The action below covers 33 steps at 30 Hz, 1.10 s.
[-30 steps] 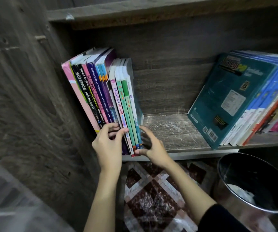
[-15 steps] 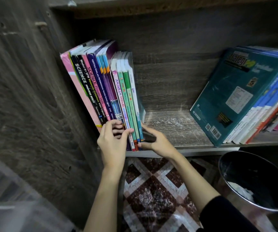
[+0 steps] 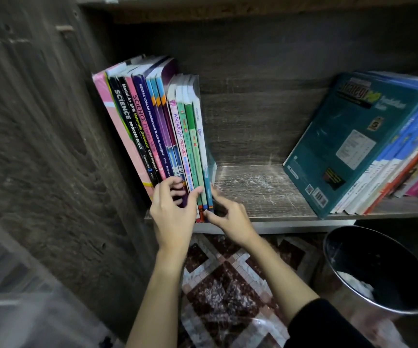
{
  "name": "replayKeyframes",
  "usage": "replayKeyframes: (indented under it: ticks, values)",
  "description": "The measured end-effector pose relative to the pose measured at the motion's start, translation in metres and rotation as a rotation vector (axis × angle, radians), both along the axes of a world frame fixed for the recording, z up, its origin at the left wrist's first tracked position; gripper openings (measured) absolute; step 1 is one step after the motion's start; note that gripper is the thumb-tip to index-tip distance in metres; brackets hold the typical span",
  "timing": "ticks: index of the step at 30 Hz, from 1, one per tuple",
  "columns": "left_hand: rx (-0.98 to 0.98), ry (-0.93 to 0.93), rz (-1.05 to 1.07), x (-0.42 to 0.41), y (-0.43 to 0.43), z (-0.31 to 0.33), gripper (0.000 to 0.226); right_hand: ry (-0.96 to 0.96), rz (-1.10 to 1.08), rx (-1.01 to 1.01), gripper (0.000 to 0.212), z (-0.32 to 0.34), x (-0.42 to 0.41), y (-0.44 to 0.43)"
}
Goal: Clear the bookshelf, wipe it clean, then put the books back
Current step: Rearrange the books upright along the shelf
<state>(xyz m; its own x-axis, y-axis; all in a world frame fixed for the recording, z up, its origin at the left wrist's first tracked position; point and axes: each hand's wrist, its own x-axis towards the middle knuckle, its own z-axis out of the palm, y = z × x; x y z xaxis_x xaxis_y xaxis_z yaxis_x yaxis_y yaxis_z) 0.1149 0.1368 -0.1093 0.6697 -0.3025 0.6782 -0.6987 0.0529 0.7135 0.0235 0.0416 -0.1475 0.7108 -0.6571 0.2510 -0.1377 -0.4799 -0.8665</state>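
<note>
The left hand (image 3: 175, 212) curls its fingers round the lower ends of the spines in the row of books (image 3: 152, 126), which stands at the left end of the shelf (image 3: 260, 194) and leans against its side wall. The right hand (image 3: 230, 217) is just beside it; thumb and fingers pinch the bottom corner of the outermost thin books in that row. At the right end of the shelf a second group of books (image 3: 363, 146) leans the other way, well apart. Below the shelf stands a dark bin (image 3: 348, 292).
</note>
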Motion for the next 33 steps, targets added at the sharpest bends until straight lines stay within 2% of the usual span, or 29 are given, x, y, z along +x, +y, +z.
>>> replayKeyframes:
  ticks: [8,13,33]
  values:
    - [-0.010,0.068,0.057,-0.002,-0.006,0.005,0.040,-0.009,0.004,-0.016,0.065,0.001,-0.001,-0.001]
    - [-0.009,0.085,0.068,-0.004,-0.007,0.005,0.040,-0.036,-0.073,-0.024,0.063,0.000,-0.001,0.005]
    - [0.069,0.073,0.062,-0.008,-0.001,0.010,0.041,0.089,-0.183,-0.080,0.062,0.010,-0.004,0.019]
